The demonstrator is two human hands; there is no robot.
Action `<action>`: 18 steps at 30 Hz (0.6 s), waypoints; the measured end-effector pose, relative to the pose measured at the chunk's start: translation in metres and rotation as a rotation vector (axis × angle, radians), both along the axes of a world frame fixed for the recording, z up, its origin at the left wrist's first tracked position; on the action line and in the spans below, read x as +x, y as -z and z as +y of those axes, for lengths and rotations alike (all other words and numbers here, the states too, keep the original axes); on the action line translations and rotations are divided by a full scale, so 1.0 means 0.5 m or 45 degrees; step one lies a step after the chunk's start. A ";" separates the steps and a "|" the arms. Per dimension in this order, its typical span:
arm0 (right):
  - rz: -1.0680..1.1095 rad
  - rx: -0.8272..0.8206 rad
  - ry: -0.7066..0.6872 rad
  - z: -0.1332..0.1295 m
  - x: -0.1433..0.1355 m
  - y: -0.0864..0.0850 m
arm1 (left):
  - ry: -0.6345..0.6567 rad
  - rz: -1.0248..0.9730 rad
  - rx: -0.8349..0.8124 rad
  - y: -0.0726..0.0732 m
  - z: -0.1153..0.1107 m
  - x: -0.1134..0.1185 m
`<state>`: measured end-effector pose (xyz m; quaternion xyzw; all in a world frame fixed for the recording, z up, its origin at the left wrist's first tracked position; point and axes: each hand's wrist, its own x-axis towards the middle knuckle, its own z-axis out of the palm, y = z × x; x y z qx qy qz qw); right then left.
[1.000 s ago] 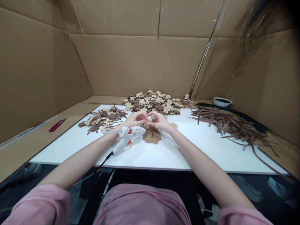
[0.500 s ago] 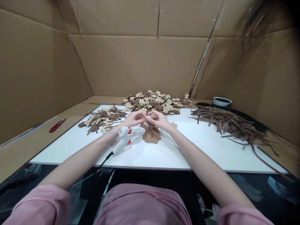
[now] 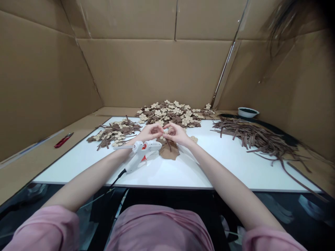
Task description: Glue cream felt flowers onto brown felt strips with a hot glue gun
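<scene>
My left hand (image 3: pixel 152 132) and my right hand (image 3: pixel 176 133) meet at the middle of the board, thumbs and forefingers pinched close together. Between the fingertips they grip a brown strip (image 3: pixel 170 145), whose loose end hangs below my right hand. What else they pinch at its top is small and mostly covered by the fingers. Under the hands lies a tan, ragged-edged piece of material (image 3: pixel 169 153). A white glue gun (image 3: pixel 138 153) with an orange trigger rests beside my left forearm, its nozzle to the left.
Behind my hands rises a heap of beige and brown flower cutouts (image 3: pixel 170 113). A smaller mixed pile (image 3: pixel 117 132) lies left, and brown strips (image 3: pixel 251 137) lie right on the white board (image 3: pixel 225 167). A red cutter (image 3: pixel 63 140) and a white bowl (image 3: pixel 248 112) sit outside; cardboard walls surround everything.
Both hands hold nearly the same place, with slight finger movement. The hanging strip has shifted a little; the glue gun and piles stay where they were.
</scene>
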<state>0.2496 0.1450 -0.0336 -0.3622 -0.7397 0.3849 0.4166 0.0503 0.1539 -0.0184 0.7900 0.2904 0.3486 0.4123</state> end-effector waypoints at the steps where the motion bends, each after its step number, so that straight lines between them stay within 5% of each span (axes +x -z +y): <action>1: -0.007 -0.001 0.005 0.000 0.000 0.000 | -0.002 0.001 0.006 0.000 0.000 0.000; 18: -0.051 0.005 -0.003 0.000 0.004 0.002 | -0.007 0.092 0.075 0.001 0.002 -0.003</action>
